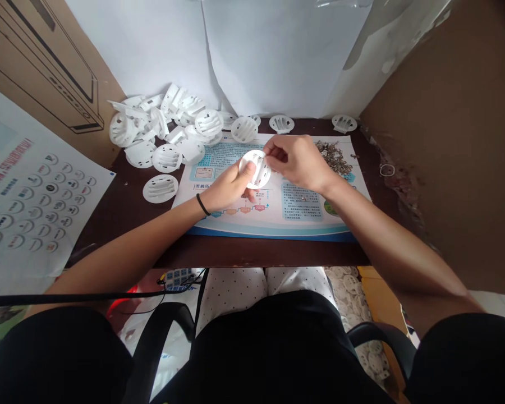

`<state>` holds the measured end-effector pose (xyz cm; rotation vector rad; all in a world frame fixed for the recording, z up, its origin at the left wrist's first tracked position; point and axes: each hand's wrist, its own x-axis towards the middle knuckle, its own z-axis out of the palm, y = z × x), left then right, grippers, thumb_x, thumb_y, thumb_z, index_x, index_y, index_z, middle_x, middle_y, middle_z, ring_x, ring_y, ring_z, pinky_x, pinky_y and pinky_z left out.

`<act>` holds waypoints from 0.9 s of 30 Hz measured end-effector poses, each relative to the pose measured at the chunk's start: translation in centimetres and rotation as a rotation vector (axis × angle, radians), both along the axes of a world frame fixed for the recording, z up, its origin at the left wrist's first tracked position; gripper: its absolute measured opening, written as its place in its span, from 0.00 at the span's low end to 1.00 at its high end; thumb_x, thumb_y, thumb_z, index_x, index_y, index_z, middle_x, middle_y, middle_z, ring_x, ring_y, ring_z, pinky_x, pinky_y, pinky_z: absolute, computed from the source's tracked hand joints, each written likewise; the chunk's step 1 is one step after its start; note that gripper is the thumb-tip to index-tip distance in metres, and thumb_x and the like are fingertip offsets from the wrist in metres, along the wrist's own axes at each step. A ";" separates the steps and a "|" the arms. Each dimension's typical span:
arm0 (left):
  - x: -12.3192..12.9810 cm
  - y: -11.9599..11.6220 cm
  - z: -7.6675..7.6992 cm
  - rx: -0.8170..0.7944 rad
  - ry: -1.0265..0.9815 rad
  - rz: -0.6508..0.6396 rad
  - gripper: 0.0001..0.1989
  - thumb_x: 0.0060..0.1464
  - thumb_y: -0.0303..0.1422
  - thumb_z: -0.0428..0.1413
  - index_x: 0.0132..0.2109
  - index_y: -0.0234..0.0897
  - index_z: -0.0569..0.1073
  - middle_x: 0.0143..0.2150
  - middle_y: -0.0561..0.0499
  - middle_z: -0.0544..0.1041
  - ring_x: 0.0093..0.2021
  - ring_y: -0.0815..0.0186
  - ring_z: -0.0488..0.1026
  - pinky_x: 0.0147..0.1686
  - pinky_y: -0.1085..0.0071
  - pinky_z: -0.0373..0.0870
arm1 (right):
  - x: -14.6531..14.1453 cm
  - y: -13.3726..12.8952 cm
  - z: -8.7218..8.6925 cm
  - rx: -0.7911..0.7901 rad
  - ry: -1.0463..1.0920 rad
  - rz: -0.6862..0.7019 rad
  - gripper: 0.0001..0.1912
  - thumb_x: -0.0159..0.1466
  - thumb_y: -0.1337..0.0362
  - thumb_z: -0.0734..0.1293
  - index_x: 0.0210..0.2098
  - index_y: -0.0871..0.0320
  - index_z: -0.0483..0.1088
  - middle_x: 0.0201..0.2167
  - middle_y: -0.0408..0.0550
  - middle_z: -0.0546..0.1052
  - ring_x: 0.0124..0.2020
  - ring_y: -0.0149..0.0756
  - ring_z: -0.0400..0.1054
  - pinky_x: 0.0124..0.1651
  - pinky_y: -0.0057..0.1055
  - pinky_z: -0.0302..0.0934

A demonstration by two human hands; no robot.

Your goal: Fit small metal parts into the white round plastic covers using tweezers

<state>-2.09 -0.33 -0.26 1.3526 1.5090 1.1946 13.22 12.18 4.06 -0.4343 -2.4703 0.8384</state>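
My left hand point(231, 188) is closed around a round white plastic cover point(261, 173) with moulded slots, its thumb lying on the face. At the cover's upper right edge, my right hand point(297, 160) has thumb and forefinger pinched together; whatever is between them is too small to name. Beyond the right hand lies a heap of small metal pieces point(334, 157) on a printed sheet point(219, 224). One loose metal bit point(303, 198) rests on the sheet below the right wrist. Similar white covers point(167, 158) are piled at the back left.
Single covers stand along the back, one point(344, 123) far right. Cardboard point(454, 140) walls the right side, and a box point(46, 67) the left. A printed paper point(37, 196) leans at left. A black cable point(88, 299) crosses below the left forearm.
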 end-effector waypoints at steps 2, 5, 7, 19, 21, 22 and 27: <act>-0.1 0.0 0.3 0.096 0.095 0.047 0.21 0.65 0.52 0.52 0.50 0.39 0.66 0.40 0.47 0.77 0.32 0.68 0.78 0.30 0.73 0.76 | 0.2 0.0 -0.3 0.098 0.054 -0.020 0.04 0.63 0.67 0.65 0.35 0.58 0.72 0.29 0.46 0.74 0.31 0.32 0.65 0.39 0.35 0.61; -0.4 -0.1 1.0 0.179 0.315 0.190 0.17 0.61 0.44 0.57 0.49 0.39 0.66 0.47 0.46 0.76 0.38 0.66 0.78 0.34 0.72 0.74 | 0.3 -0.1 -1.1 0.267 0.100 -0.033 0.07 0.67 0.65 0.62 0.38 0.57 0.72 0.31 0.47 0.73 0.33 0.34 0.66 0.41 0.36 0.61; -0.4 -0.3 1.4 0.195 0.467 0.254 0.15 0.58 0.42 0.61 0.46 0.38 0.68 0.44 0.48 0.77 0.38 0.65 0.77 0.36 0.71 0.72 | 0.2 -0.4 -1.6 0.375 0.110 -0.022 0.10 0.70 0.64 0.60 0.39 0.57 0.72 0.33 0.49 0.73 0.35 0.36 0.67 0.41 0.36 0.61; -1.0 -0.8 1.5 0.379 0.629 0.266 0.08 0.60 0.39 0.59 0.39 0.39 0.72 0.34 0.51 0.78 0.40 0.64 0.76 0.43 0.69 0.72 | 0.7 -0.5 -2.2 0.555 0.158 0.127 0.14 0.73 0.61 0.57 0.45 0.51 0.75 0.35 0.50 0.76 0.40 0.41 0.71 0.44 0.41 0.67; -0.8 -0.9 1.6 0.334 0.561 0.236 0.10 0.62 0.41 0.57 0.40 0.38 0.72 0.34 0.51 0.78 0.37 0.66 0.78 0.37 0.71 0.72 | 0.6 -0.7 -2.1 0.485 0.188 0.117 0.14 0.73 0.59 0.58 0.44 0.52 0.75 0.36 0.51 0.77 0.40 0.41 0.72 0.45 0.42 0.67; -0.7 -1.0 1.7 0.292 0.501 0.214 0.12 0.63 0.43 0.56 0.41 0.37 0.72 0.33 0.50 0.77 0.35 0.66 0.78 0.33 0.73 0.72 | 0.5 -0.9 -2.1 0.429 0.212 0.101 0.14 0.72 0.58 0.59 0.43 0.53 0.75 0.36 0.51 0.77 0.40 0.41 0.72 0.46 0.41 0.67; -0.1 -0.8 1.9 0.133 0.103 0.135 0.15 0.63 0.42 0.57 0.47 0.35 0.71 0.39 0.47 0.77 0.31 0.67 0.80 0.24 0.76 0.74 | -0.3 -1.7 -1.8 0.021 0.279 -0.031 0.13 0.69 0.55 0.63 0.39 0.56 0.75 0.33 0.49 0.78 0.33 0.36 0.70 0.39 0.36 0.66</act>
